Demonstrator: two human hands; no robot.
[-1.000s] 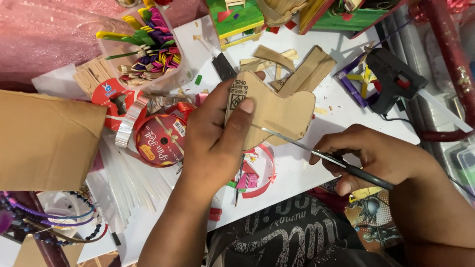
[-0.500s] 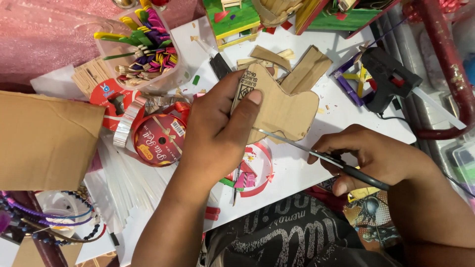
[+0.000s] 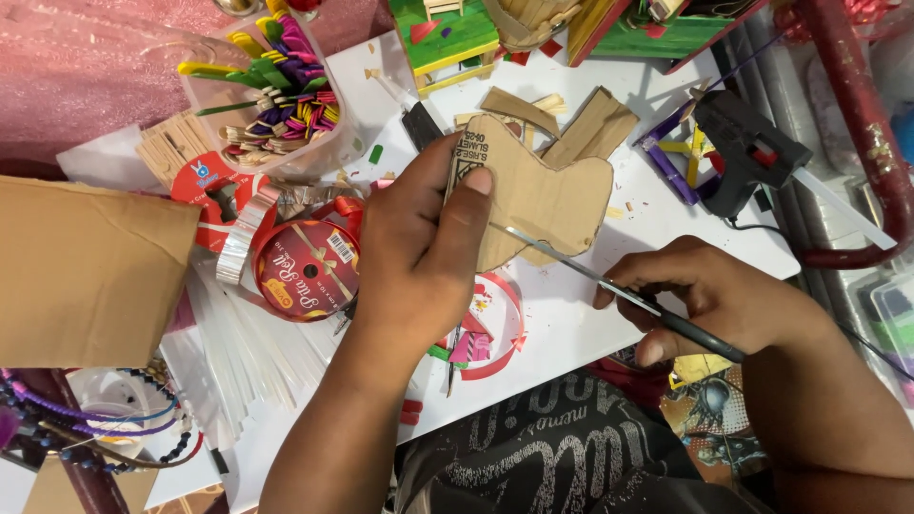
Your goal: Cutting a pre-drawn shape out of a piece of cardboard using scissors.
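My left hand (image 3: 419, 247) grips a brown cardboard cutout (image 3: 547, 195) with a lobed outline, thumb pressed on its left part, holding it above the white table (image 3: 562, 314). My right hand (image 3: 705, 300) holds a thin craft knife (image 3: 609, 286) by its dark handle. The metal blade points up and left, and its tip meets the lower edge of the cutout near my left thumb.
A black glue gun (image 3: 752, 152) lies at the right. Cardboard scraps (image 3: 571, 119) sit behind the cutout. A clear tub of coloured sticks (image 3: 281, 90), red ribbon rolls (image 3: 305, 271), a large cardboard sheet (image 3: 86, 271) and beads (image 3: 86, 428) fill the left side.
The cutout and my left hand have shifted slightly. The knife blade has slid a little along the cutout's lower edge; both grips are unchanged.
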